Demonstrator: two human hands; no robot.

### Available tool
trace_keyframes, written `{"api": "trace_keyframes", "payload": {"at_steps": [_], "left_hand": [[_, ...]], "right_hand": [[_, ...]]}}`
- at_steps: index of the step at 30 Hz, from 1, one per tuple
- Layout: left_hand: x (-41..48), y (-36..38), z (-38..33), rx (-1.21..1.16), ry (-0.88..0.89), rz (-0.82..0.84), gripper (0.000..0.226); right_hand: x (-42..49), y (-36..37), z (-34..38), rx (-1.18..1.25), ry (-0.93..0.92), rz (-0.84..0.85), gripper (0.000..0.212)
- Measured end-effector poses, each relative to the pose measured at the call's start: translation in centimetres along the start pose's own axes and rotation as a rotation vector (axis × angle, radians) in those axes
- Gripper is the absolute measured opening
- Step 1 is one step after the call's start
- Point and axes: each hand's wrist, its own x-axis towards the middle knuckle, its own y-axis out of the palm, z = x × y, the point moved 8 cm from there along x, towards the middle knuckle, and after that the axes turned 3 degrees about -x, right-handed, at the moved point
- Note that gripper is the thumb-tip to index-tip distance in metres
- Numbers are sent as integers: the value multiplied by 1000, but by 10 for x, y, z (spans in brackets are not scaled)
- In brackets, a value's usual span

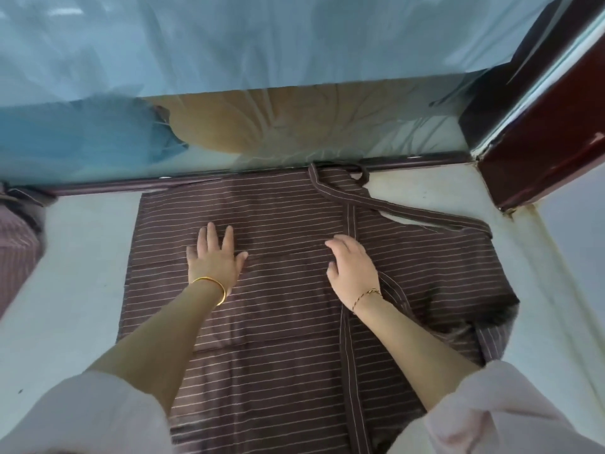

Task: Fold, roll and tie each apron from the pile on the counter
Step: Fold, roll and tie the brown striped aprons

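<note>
Counter (82, 257): pale surface carrying everything.
Apron (278, 322): brown with thin light stripes, spread flat across the counter's middle, from near edge to far edge.
Pile (16, 253): more striped cloth at the counter's left edge, well apart from both hands.
Strap (348, 355): runs up the apron's middle and loops at the far edge.
Left hand (212, 257): flat on the apron's left half, fingers spread, palm pressing cloth.
Right hand (352, 270): arched over the strap, fingertips on the apron; a pinch cannot be told.
Bangle (212, 286): gold, on the left wrist.
</note>
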Motion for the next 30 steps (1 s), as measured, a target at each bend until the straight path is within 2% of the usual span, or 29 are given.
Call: {"api": "trace_keyframes", "payload": {"at_steps": [2, 3, 7, 10, 12, 14, 17, 19, 23, 28, 30], "left_hand": [[-24, -15, -17, -60, 85, -169, 52], [-39, -17, -32, -115, 157, -197, 44], [-101, 10, -95, -222, 455, 2, 29], [-137, 30, -123, -228, 541, 166, 30], [-158, 43, -137, -285, 524, 320, 34], [-179, 56, -149, -313, 505, 473, 39], [-213, 71, -161, -197, 556, 571, 42], [-228, 76, -164, -182, 569, 566, 43], [-261, 92, -163, -100, 577, 568, 50], [-292, 116, -164, 52, 537, 360, 57], [-297, 117, -166, 21, 509, 245, 41]], "right_hand": [[-15, -19, -9, 22, 73, -150, 36], [-23, -25, -17, 29, 123, -187, 33], [-64, -35, -49, 93, 278, -201, 25], [-98, -45, -69, 151, 357, -235, 18], [-119, -41, -76, 145, 377, -158, 13], [-138, -28, -77, 79, 355, 6, 10], [-168, -10, -72, -41, 287, 200, 10], [-183, -5, -64, -74, 216, 243, 11], [-213, -4, -49, -74, 104, 209, 11], [-244, 12, -51, -86, 56, 256, 15], [-253, 21, -52, -85, 15, 293, 24]]}}
